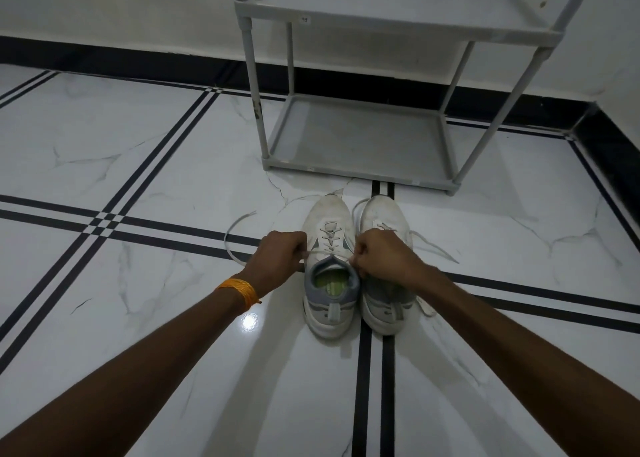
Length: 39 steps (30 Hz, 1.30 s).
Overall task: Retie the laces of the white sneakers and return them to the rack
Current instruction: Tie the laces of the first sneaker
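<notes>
The pair of white lace-up sneakers with grey heels is sitting on the glossy white marble-patterned floor [173,144], toes toward the grey plastic two-tier shoe rack [356,141], which is standing just beyond them and is carrying no shoes. The left sneaker [329,248] is being worked on; the right sneaker [384,266] is lying just beside it, touching or nearly so.

Several things could be going wrong from here. The flat white lace [235,238] is trailing in a long loop across the floor to the left, and if the two ends are being drawn unevenly, one side is likely being left too short for a bow. If the pull is being made upward rather than outward, the light shoe may be lifted or skewed against its neighbour. The right sneaker's own lace ends [433,245] are lying loose beside it (still untied, by the look of it) and could be caught under a wrist or mixed with the working lace.

As for the grip: the left hand [277,255], with an orange thread band [239,290] at the wrist, is being held closed in a pinch on the lace just left of the shoe's collar. The right hand [381,255] is being held clenched at the collar's right edge, apparently around the other lace end, though the lace inside the fist is hidden.
</notes>
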Motion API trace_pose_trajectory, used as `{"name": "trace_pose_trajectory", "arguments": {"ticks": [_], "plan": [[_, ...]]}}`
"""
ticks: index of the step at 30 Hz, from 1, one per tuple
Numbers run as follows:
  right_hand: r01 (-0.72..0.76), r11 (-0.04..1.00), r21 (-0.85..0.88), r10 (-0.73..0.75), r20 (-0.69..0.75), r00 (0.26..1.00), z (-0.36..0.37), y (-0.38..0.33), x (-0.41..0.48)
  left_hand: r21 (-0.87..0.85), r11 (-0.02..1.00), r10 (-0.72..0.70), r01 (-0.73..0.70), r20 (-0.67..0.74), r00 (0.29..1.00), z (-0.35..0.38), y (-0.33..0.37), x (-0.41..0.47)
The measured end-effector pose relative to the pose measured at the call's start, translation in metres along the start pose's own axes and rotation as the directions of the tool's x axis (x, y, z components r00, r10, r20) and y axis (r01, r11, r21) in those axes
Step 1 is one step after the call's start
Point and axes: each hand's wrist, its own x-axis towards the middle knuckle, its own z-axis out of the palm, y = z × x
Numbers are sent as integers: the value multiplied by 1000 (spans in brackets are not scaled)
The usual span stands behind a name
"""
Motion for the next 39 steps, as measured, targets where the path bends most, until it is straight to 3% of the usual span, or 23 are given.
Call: {"name": "trace_pose_trajectory", "arguments": {"ticks": [3,8,11,15,18,20,24,27,30,34,39], "plan": [[-31,927,374,-28,152,988,-23,-3,-4,-36,999,-2,3,13,1000,3,-1,-3],[-97,584,806,-54,157,986,-5,-3,1,-55,998,11,-10,22,1000,4,0,-2],[-129,324,937,-1,137,991,15,-4,0,-62,998,0,2,35,999,3,0,-2],[-134,165,977,148,110,983,24,-8,6,-111,989,-69,96,227,972,-14,-1,3],[-132,212,968,185,93,978,27,-10,9,-370,880,-140,298,398,907,-38,0,6],[-141,243,960,196,94,976,26,-10,9,-595,717,-155,363,371,916,-45,2,6],[-114,376,920,263,12,965,29,-10,11,-823,472,-71,316,322,944,-29,14,0],[-61,463,884,291,-86,953,34,-13,15,-909,301,-136,287,257,957,-9,23,-4],[-61,465,883,257,-69,964,33,-13,16,-913,350,-211,209,141,967,-4,25,-3],[-52,454,890,170,-29,985,26,-12,11,-911,376,-214,169,92,972,-1,25,0],[-44,490,870,134,-25,991,24,-10,11,-829,547,-208,114,-3,978,6,35,2]]}}
